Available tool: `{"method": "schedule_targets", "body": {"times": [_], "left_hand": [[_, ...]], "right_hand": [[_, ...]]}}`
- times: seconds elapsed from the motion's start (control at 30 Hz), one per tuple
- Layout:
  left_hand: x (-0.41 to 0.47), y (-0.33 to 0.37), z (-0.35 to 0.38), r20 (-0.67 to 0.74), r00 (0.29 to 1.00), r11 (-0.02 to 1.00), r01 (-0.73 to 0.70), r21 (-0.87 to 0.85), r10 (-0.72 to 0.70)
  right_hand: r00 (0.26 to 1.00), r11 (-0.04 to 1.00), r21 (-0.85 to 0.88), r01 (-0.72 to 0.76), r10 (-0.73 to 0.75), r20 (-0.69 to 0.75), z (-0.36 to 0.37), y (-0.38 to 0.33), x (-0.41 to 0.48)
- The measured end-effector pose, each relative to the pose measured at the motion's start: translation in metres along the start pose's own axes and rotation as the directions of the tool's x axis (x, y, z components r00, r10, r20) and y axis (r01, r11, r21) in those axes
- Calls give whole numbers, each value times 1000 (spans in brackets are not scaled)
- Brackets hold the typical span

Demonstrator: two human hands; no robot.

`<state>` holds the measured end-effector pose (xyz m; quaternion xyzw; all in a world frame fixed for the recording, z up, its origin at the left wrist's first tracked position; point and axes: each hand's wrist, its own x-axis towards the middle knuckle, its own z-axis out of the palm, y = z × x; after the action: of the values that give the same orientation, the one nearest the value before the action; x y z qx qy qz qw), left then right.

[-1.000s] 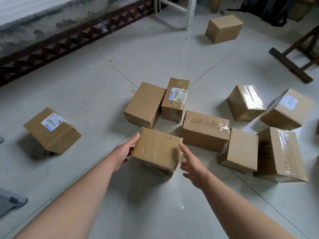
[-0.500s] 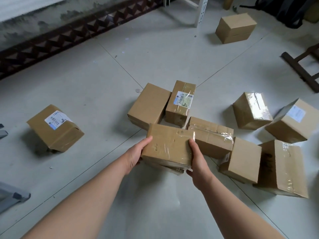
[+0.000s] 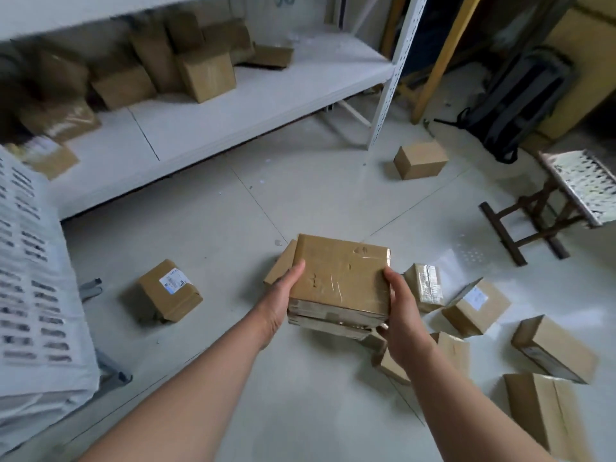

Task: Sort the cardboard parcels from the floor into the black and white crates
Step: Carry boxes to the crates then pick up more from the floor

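A flat taped cardboard parcel (image 3: 340, 278) is lifted above the floor between both hands. My left hand (image 3: 283, 298) grips its left edge, thumb on top. My right hand (image 3: 401, 311) grips its right edge, fingers curled under. Several more parcels lie on the tiled floor: one with a label (image 3: 168, 290) at the left, a plain one (image 3: 420, 159) farther back, and a cluster at the right (image 3: 475, 306). A white perforated crate (image 3: 30, 295) stands at the left edge. No black crate is in view.
A white metal shelf (image 3: 253, 98) behind holds several cardboard boxes (image 3: 206, 75). Its upright post (image 3: 388, 78) stands near the middle back. A dark backpack (image 3: 520, 101) leans at the back right, and a wooden stool (image 3: 546, 208) stands at the right.
Both hands closed on the parcel and lifted it off the floor. The view swung up, bringing the shelf and the white crate into sight.
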<state>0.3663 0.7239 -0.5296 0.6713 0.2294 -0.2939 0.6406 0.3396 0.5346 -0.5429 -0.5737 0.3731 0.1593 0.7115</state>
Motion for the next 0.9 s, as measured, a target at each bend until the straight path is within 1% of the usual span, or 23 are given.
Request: {"method": "schedule_targets", "body": {"times": [0.1, 0.23, 0.37, 0.5, 0.63, 0.77, 0.83, 0.9], "left_hand": [[-62, 58, -3, 14, 999, 998, -41, -43, 41], [-148, 130, -17, -9, 998, 995, -62, -76, 61], [-234, 190, -40, -81, 990, 986, -123, -117, 113], [-315, 237, -79, -162, 970, 972, -201, -123, 180], [-374, 252, -136, -305, 919, 943, -303, -141, 250], [-415, 241, -189, -400, 869, 901, -390, -193, 290], [-431, 229, -218, -429, 859, 886, -402, -229, 279], [-444, 215, -249, -463, 855, 873, -395, -287, 234]], "right_hand": [[999, 999, -24, 41, -40, 34, 9, -59, -62], [993, 994, -70, 83, -76, 92, 27, -132, -142], [980, 985, -116, 129, -109, 165, 54, -192, -218], [957, 974, -147, 172, -130, 258, 99, -241, -285], [898, 953, -200, 227, -126, 423, 156, -261, -328], [836, 930, -263, 256, -76, 544, 217, -248, -358], [814, 924, -281, 258, -52, 579, 248, -235, -370], [790, 918, -307, 252, -12, 612, 280, -219, -381]]}}
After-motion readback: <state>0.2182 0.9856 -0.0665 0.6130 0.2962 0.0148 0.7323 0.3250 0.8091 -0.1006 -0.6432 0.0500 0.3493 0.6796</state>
